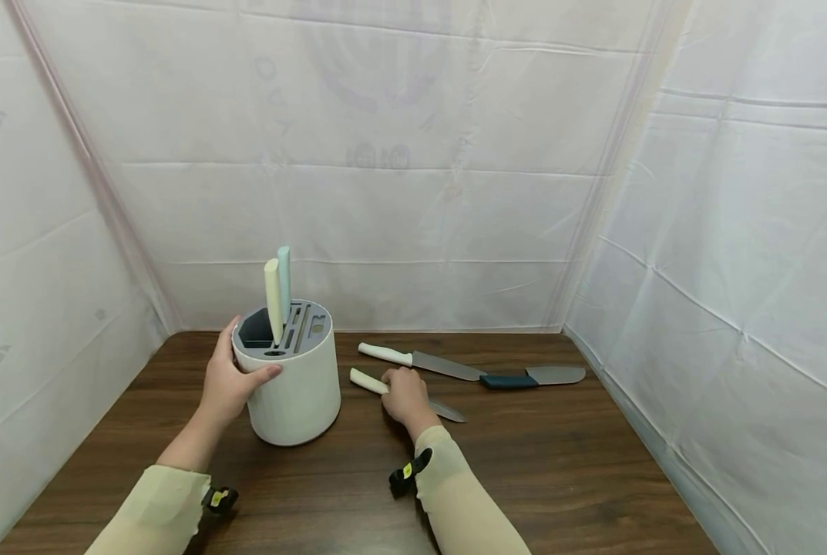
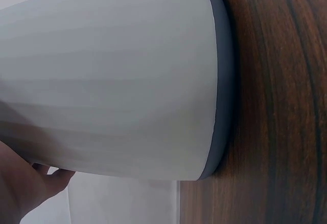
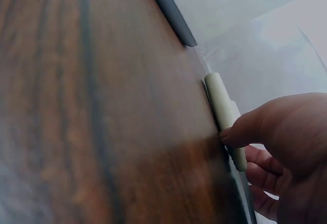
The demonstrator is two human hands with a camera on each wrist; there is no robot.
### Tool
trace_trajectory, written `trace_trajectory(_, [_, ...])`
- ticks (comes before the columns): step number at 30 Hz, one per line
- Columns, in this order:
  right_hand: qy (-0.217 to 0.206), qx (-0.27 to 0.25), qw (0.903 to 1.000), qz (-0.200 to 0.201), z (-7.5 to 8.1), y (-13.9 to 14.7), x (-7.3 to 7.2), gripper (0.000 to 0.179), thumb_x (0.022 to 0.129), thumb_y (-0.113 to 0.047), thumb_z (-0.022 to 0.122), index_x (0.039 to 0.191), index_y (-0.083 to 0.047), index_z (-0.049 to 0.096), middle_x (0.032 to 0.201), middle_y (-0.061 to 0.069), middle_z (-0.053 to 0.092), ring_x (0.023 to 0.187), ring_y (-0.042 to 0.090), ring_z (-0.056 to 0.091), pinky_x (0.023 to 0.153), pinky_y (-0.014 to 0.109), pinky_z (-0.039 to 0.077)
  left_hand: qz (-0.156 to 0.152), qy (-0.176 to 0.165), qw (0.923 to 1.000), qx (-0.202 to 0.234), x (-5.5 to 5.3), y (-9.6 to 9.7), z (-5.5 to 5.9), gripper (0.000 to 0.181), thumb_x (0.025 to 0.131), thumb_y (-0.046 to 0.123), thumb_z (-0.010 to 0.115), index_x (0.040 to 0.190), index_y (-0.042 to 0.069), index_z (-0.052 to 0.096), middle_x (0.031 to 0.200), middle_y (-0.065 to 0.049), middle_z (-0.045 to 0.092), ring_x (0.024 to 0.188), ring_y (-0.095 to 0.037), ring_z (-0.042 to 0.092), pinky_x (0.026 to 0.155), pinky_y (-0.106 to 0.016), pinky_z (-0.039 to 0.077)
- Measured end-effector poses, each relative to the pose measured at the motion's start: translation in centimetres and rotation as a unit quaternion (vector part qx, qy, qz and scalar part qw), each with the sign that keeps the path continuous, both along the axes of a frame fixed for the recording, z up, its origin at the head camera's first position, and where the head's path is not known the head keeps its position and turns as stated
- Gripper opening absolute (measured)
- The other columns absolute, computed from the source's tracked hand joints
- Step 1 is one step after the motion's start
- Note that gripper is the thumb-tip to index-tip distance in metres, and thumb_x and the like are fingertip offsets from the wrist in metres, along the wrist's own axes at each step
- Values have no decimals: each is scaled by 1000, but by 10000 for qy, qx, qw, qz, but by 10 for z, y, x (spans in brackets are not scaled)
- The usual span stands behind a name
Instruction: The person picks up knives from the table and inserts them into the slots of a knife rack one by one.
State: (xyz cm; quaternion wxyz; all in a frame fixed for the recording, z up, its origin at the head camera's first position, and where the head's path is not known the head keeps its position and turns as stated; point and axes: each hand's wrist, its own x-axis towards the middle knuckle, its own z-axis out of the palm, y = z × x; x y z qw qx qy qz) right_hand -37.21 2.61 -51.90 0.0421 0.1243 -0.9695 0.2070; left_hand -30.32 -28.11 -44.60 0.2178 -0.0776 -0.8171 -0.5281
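Observation:
My left hand [image 1: 227, 381] holds the side of a round white knife block [image 1: 298, 401], thumb across the front near the rim and fingers round the far left side. Two knives stand in its grey slotted top, one with a pale yellow handle [image 1: 273, 297], the other with a light blue handle [image 1: 284, 277]. To the right of the block, my right hand [image 1: 406, 397] pinches a cream-handled knife [image 1: 368, 381] where handle meets blade. That knife lies low over the table, its handle [image 3: 219, 98] between thumb and fingers in the right wrist view. Part of its blade is hidden behind the hand.
Behind my right hand a white-handled knife [image 1: 385, 353] lies on the brown wooden table [image 1: 559, 478]. A cleaver-shaped knife with a dark blue handle [image 1: 509, 381] lies to its right, close to the white knife's tip. Pale sheeting [image 1: 420, 231] hangs around the back and sides.

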Motion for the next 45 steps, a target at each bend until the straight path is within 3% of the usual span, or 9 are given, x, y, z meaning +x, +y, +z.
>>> trace_trajectory(7, [271,-298,9989,240,13,8,0,29,96,-9,74,125,-9,77,114,10,75,105,28,69,90,43,59,-13,30,10000,32,2,1,-2,110,86,14,86,170,8,16,164,-25,39,125,13,41,94,2,35])
trace_trajectory(11, [361,-852,9952,312,25,14,1,30,94,-8,74,124,-5,75,113,12,73,100,26,68,86,42,57,-8,23,10000,34,3,1,-2,110,86,14,86,170,8,17,164,-25,40,124,13,41,94,2,36])
trace_trajectory(16, [439,-1672,9843,361,40,22,2,31,92,-9,73,122,-6,72,111,6,69,92,18,61,83,37,55,-2,40,10000,-4,2,1,-1,110,86,15,87,171,9,17,164,-24,40,124,14,40,94,2,35])
trace_trajectory(21, [705,-2485,9650,455,54,32,5,26,87,-8,73,113,-10,71,106,3,70,92,18,61,83,38,55,0,65,10000,-18,2,1,-2,110,86,15,87,171,10,17,164,-25,40,125,14,39,94,2,35])
trace_trajectory(27, [1000,-3400,9334,563,69,42,8,22,86,-5,75,107,-9,71,99,7,71,88,17,61,82,37,55,4,100,9999,-5,2,1,-2,110,85,14,87,170,9,18,164,-25,41,126,13,40,95,2,35])
trace_trajectory(36, [1065,-4535,8805,876,91,50,15,21,86,1,74,106,-1,67,95,12,69,85,15,64,77,26,56,13,9,10000,20,3,1,3,111,84,13,87,170,7,17,164,-26,40,138,-21,46,94,2,35])
trace_trajectory(45, [933,-4996,8557,977,101,54,20,22,86,8,73,106,3,65,96,8,66,89,14,64,78,22,55,48,48,10000,2,3,1,1,109,86,14,86,170,7,17,164,-26,40,136,-7,45,95,2,34])
